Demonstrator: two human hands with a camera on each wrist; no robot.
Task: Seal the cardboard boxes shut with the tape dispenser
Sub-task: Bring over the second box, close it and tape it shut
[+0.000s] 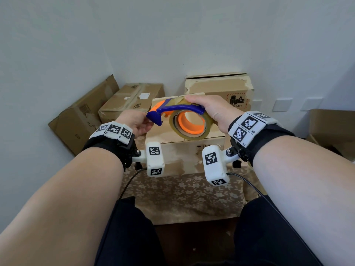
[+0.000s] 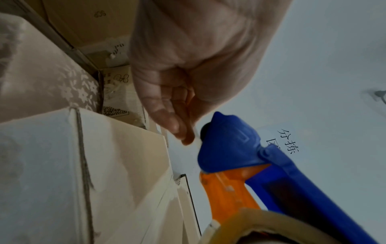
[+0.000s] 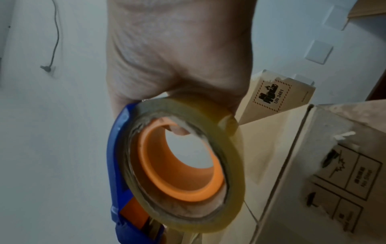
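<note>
A cardboard box [image 1: 184, 148] stands on a flowered cloth [image 1: 182, 196] in front of the person, with more boxes [image 1: 132, 100] against the wall behind it; above the near box the right hand [image 1: 209, 110] wraps around the tape roll [image 1: 189, 125] of the blue and orange tape dispenser [image 1: 172, 112]; the left hand [image 1: 134, 121] pinches the loose tape end at the dispenser's blue nose.

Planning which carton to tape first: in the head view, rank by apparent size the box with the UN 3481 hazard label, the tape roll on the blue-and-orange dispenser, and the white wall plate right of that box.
1. Brown cardboard box with the UN 3481 label, partly hidden by the right hand.
2. Yellowish tape roll on the blue-and-orange plastic dispenser, though enlarged by nearness to the camera.
3. White wall plate.
</note>
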